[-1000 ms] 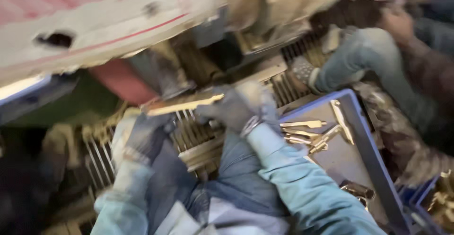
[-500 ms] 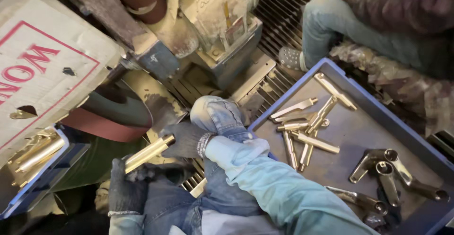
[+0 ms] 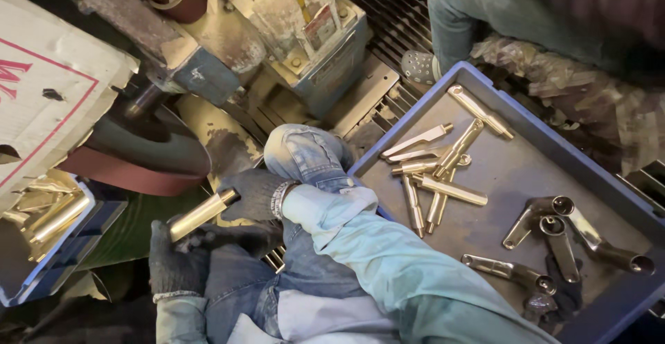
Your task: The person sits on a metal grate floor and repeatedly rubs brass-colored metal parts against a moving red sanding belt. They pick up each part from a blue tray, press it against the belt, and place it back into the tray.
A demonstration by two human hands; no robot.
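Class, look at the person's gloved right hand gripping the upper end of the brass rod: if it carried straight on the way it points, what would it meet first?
The right hand points left and slightly up. First in that line is probably the reddish-brown abrasive belt below the dark curved guard, though depth is unclear. The left hand holds the brass rod lower down.

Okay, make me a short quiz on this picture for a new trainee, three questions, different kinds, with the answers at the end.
1. True or false: both gloved hands hold the same brass piece.
2. Where do the loose brass parts lie?
A. in the blue tray
B. on the cardboard box
C. on the person's lap
3. Fill in: the left hand grips the piece's lower end, the right hand its ______ end.

Key
1. True; each gloved hand closes on one end.
2. A; the tray sits to the person's right.
3. Upper.
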